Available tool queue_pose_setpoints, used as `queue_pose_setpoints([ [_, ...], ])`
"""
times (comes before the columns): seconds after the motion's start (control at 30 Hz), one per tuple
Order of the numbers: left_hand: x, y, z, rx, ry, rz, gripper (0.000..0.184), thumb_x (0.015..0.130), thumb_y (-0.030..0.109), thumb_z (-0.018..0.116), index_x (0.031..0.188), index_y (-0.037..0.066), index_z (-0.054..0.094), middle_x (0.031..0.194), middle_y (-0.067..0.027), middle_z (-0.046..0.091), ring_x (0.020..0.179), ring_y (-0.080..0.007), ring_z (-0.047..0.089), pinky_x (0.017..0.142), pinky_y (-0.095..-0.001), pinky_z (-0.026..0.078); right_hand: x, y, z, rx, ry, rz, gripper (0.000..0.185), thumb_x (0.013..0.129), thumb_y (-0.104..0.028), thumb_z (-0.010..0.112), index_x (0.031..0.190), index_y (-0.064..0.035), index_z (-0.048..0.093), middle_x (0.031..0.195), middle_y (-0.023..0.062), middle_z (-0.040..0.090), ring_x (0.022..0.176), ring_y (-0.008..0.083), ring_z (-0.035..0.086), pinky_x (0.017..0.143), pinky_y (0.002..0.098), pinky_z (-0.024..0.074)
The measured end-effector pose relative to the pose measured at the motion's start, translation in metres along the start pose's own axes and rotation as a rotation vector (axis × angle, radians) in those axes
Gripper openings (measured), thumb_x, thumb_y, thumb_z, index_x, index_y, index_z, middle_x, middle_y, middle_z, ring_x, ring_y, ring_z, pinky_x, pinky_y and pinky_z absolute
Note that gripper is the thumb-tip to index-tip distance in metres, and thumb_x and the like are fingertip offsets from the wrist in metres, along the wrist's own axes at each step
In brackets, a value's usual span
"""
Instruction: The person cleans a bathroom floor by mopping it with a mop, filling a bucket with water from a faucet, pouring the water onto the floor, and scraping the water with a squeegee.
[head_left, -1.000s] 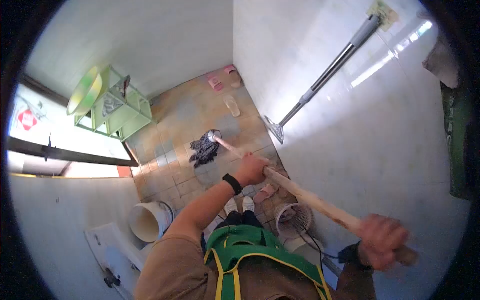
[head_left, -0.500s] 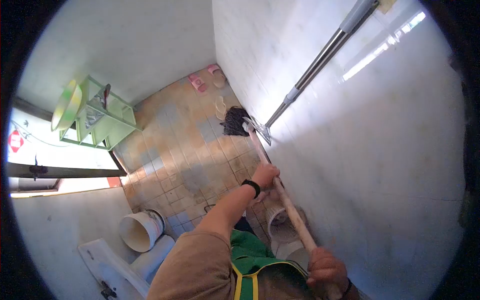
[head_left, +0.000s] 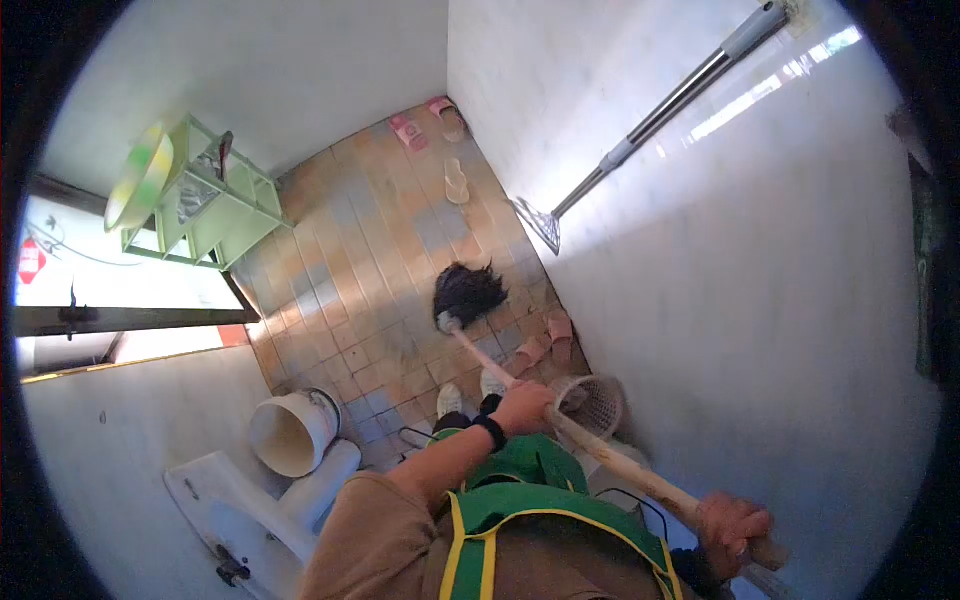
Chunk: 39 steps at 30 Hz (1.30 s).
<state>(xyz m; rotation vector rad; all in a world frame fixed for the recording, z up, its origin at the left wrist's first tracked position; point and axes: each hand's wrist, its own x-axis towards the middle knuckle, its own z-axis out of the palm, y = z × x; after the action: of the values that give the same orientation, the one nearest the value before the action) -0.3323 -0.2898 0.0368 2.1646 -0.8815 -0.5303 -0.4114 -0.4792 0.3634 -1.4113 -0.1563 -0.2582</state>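
A mop point(head_left: 468, 295) with a dark stringy head lies against the tiled floor, and its long wooden handle slants down to the lower right. My left hand point(head_left: 524, 408), with a black band at the wrist, is wrapped round the middle of the handle. Near the handle's top end, my right hand point(head_left: 733, 522) is closed round the wood at the right of my body. Below my left hand, a pale perforated basket point(head_left: 600, 408) stands by the wall, partly behind the handle. Two pink slippers point(head_left: 560, 338) are on the floor beside it.
A grey-handled pole with a wire-framed end point(head_left: 665, 105) leans on the right wall. More slippers point(head_left: 455, 180) lie at the far corner. To the left are a green shelf point(head_left: 235, 220), a basin point(head_left: 140, 185), a white bucket point(head_left: 285, 440) and a washbasin point(head_left: 215, 490).
The mop head has come away from the right wall, nearer to my feet. Both hands keep their hold; my right hand has moved right. The view has shifted, showing my shoes.
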Motion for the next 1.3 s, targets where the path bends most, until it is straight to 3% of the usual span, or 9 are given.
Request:
queue_pose_setpoints([
  [0.17,-0.094,-0.031,0.01,0.094,-0.245,-0.175,0.019,0.06,0.024,0.062,0.073,0.011,0.06,0.075,-0.0118,0.06,0.075,-0.0308,0.059,0.063,-0.0429,0.045,-0.033,0.03,0.032,0.178,0.064,0.153,0.027,0.081,-0.029,0.059,0.07,-0.0116,0.042,0.056,-0.0011,0.044,0.043,0.0125,0.04,0.048,0.0303,0.0341],
  [0.3,-0.154,-0.049,-0.007,0.063,-0.252,-0.337,0.018,0.06,0.026,0.062,0.068,0.01,0.06,0.071,-0.0123,0.06,0.071,-0.0308,0.06,0.062,-0.0438,0.045,0.002,0.047,0.073,0.148,-0.127,0.421,0.027,0.083,-0.031,0.054,0.07,-0.0113,0.042,0.055,-0.0014,0.041,0.047,0.0135,0.038,0.054,0.0331,0.0358],
  [0.4,-0.181,-0.065,0.001,0.101,-0.261,-0.318,0.017,0.061,0.028,0.061,0.066,0.011,0.06,0.069,-0.0117,0.061,0.069,-0.0309,0.06,0.062,-0.0439,0.046,-0.028,0.066,0.046,-0.101,-0.022,0.375,0.026,0.085,-0.029,0.053,0.07,-0.0113,0.041,0.056,-0.0019,0.04,0.049,0.013,0.037,0.055,0.0331,0.0351],
  [0.5,-0.164,-0.028,-0.024,0.123,-0.173,-0.243,0.018,0.06,0.03,0.061,0.066,0.013,0.06,0.065,-0.0109,0.06,0.064,-0.0313,0.059,0.06,-0.0436,0.046,-0.033,0.037,0.019,0.412,0.207,0.351,0.024,0.087,-0.025,0.05,0.07,-0.0123,0.039,0.058,-0.0025,0.037,0.05,0.0116,0.035,0.053,0.0321,0.033],
  [0.73,-0.077,0.107,-0.095,0.052,0.053,-0.001,0.013,0.057,0.024,0.061,0.062,0.012,0.059,0.06,-0.0102,0.058,0.06,-0.0307,0.058,0.059,-0.0418,0.044,-0.046,-0.114,-0.053,0.213,0.169,-0.078,0.022,0.089,-0.026,0.044,0.073,-0.0116,0.038,0.062,-0.0016,0.036,0.05,0.0098,0.033,0.056,0.031,0.0314],
  [0.87,-0.017,0.139,-0.066,0.149,0.173,0.211,0.014,0.054,0.024,0.063,0.063,0.013,0.058,0.062,-0.0096,0.057,0.062,-0.0296,0.057,0.061,-0.0389,0.042,-0.068,-0.168,-0.061,0.064,0.265,-0.214,0.02,0.087,-0.024,0.048,0.076,-0.0091,0.04,0.064,0.0006,0.039,0.052,0.0117,0.037,0.062,0.0315,0.032],
  [1.1,0.091,0.13,0.055,-0.048,0.187,0.161,0.014,0.058,0.02,0.064,0.068,0.012,0.058,0.074,-0.0085,0.059,0.08,-0.0275,0.057,0.072,-0.0398,0.042,-0.074,-0.113,-0.056,-0.4,-0.134,-0.2,0.026,0.08,-0.034,0.055,0.081,-0.0088,0.051,0.069,0.007,0.051,0.053,0.0173,0.047,0.05,0.0346,0.0401],
  [1.2,0.11,0.114,0.106,-0.066,0.085,0.134,0.012,0.06,0.016,0.062,0.07,0.012,0.058,0.077,-0.0087,0.059,0.083,-0.0281,0.056,0.074,-0.0416,0.042,-0.102,-0.06,-0.081,-0.434,0.051,-0.043,0.025,0.08,-0.026,0.061,0.074,-0.0109,0.043,0.068,0.0005,0.044,0.057,0.0147,0.045,0.061,0.0331,0.0358],
  [1.3,0.102,0.103,0.133,-0.092,0.13,0.103,0.012,0.061,0.015,0.061,0.072,0.011,0.058,0.078,-0.01,0.059,0.082,-0.0293,0.056,0.073,-0.0423,0.043,-0.106,-0.051,-0.103,-0.29,-0.128,-0.026,0.025,0.079,-0.028,0.061,0.07,-0.0124,0.044,0.063,-0.0002,0.045,0.052,0.0141,0.046,0.055,0.034,0.0377],
])
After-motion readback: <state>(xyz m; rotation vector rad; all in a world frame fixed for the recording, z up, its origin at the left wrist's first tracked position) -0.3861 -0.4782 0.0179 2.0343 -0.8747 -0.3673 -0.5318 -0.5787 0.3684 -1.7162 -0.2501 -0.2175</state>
